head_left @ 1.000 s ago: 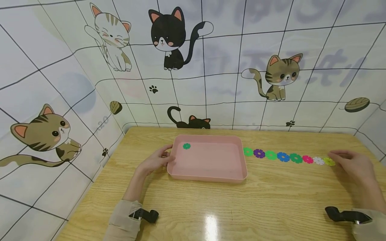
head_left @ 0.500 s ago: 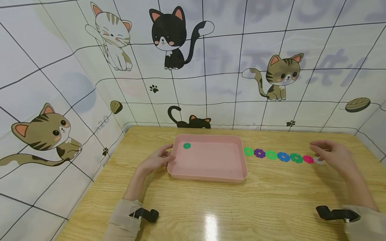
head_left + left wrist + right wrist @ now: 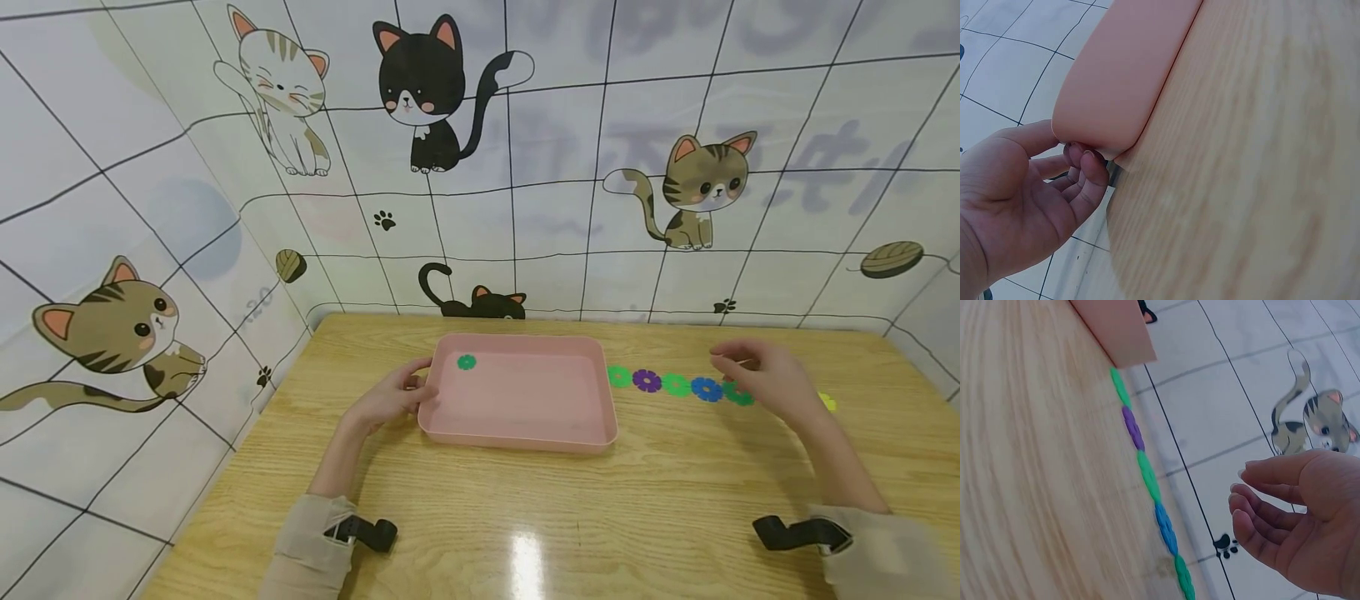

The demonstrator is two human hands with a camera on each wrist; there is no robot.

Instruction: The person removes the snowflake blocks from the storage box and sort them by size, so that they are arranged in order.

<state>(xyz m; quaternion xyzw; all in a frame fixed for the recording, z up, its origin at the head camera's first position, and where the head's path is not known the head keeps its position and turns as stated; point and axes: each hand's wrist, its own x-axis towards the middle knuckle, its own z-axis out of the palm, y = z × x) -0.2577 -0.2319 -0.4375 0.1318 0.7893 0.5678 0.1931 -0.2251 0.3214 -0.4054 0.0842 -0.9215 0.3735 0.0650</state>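
Note:
A shallow pink tray (image 3: 525,408) lies at mid-table with a small green flower disc (image 3: 467,362) in its far left corner. My left hand (image 3: 386,400) grips the tray's left side, thumb at the rim, other fingers curled against the wall in the left wrist view. From the tray's right side runs a row of flower discs: light green (image 3: 619,377), purple (image 3: 647,381), light green, blue (image 3: 707,389), dark green (image 3: 738,394). Above the row hovers my right hand (image 3: 772,379), loosely curled and holding nothing; it hides the pink and white discs. A yellow disc (image 3: 827,402) peeks out behind it.
The wooden table (image 3: 480,508) meets a white wall covering (image 3: 555,217) printed with cats and grid lines at its back edge. A black strap mount (image 3: 360,533) sits on the left wrist, another (image 3: 802,533) on the right.
My right hand has moved left along the row, from the yellow disc to above the pink and dark green discs, uncovering the yellow one. The left hand stays on the tray.

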